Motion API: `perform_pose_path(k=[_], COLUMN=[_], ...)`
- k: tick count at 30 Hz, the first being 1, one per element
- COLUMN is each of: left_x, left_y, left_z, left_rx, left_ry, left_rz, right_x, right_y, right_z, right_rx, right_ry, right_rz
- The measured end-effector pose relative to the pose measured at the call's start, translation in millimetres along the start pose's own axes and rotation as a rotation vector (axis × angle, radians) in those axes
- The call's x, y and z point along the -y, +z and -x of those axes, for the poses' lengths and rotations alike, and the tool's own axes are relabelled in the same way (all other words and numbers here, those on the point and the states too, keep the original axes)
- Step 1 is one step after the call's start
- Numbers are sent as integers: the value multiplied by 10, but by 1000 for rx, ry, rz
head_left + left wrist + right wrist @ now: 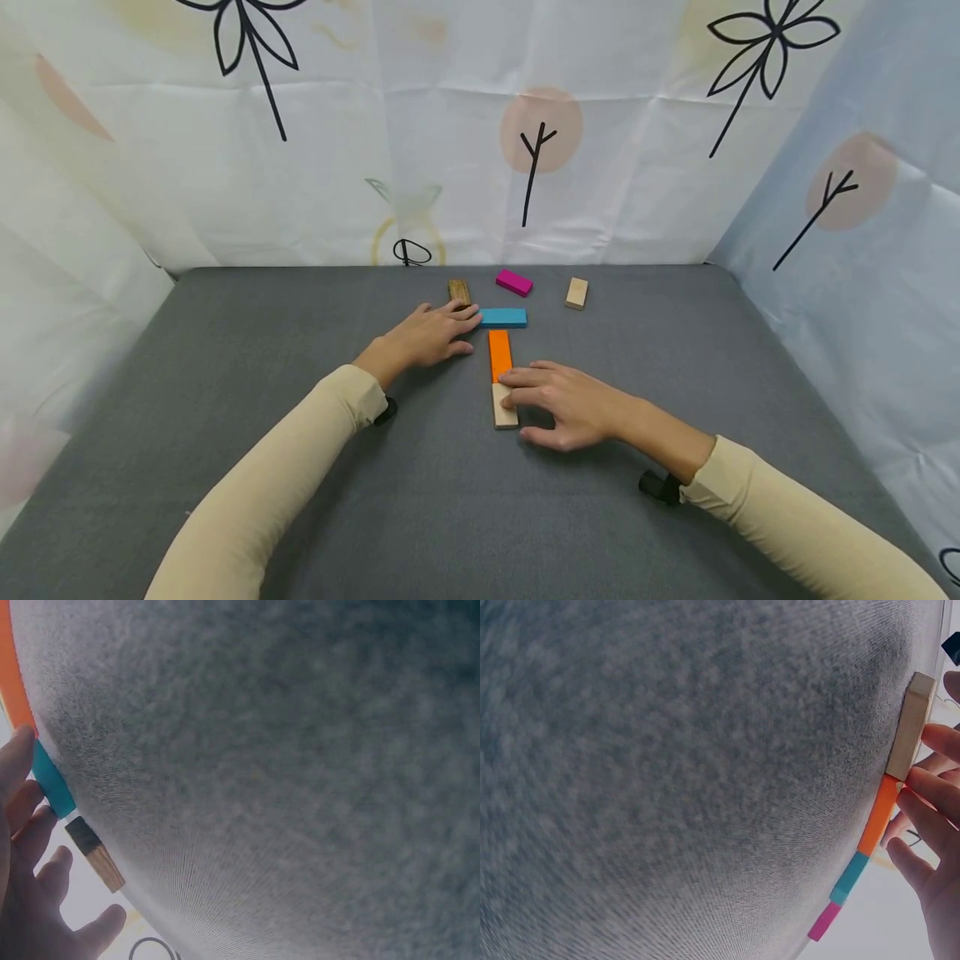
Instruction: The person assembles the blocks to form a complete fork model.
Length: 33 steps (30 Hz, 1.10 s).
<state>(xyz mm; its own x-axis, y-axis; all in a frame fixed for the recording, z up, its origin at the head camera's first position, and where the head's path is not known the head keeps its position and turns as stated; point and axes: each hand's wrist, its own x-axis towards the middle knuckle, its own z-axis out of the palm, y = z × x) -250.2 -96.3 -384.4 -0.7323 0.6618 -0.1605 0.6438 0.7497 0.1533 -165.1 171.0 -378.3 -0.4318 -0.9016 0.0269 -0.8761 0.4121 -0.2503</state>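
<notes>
In the head view my left hand (433, 333) reaches with extended fingers to the left end of a blue block (505, 317) lying crosswise. Its thumb stands apart from the fingers. Below the blue block an orange block (499, 354) lies lengthwise, end to end with a pale wooden block (504, 417). Fingertips of my right hand (568, 406) rest on the pale block near that joint, thumb off to its right side. A brown wooden block (459, 291) sits just beyond the left fingers, which partly hide it; the left wrist view shows its dark end (83, 835).
Toward the back of the grey table (637, 525) lie a magenta block (514, 282) and a small pale block (577, 293). A white printed cloth (457, 150) hangs behind the table's far edge, and another cloth (870, 317) hangs at the right.
</notes>
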Motion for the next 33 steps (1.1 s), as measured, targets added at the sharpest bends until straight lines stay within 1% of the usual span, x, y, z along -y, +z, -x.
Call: perform_pose_path(k=[4,14,23,29,33], left_x=[-2,8,-33,-14,-2], left_y=[5,45,32,21,6], left_z=[12,17,52,59,58], left_rx=[10,22,13,8,3], left_ry=[5,0,5,4,14], left_rz=[24,38,60,94,115], right_x=[-1,3,-3,0,9], right_y=[6,11,22,7,-6], right_z=[1,7,9,0,-9], right_rx=[0,19,9,18,28], right_ry=[-1,19,16,22,35], right_rz=[1,-6,-6,-14,-19])
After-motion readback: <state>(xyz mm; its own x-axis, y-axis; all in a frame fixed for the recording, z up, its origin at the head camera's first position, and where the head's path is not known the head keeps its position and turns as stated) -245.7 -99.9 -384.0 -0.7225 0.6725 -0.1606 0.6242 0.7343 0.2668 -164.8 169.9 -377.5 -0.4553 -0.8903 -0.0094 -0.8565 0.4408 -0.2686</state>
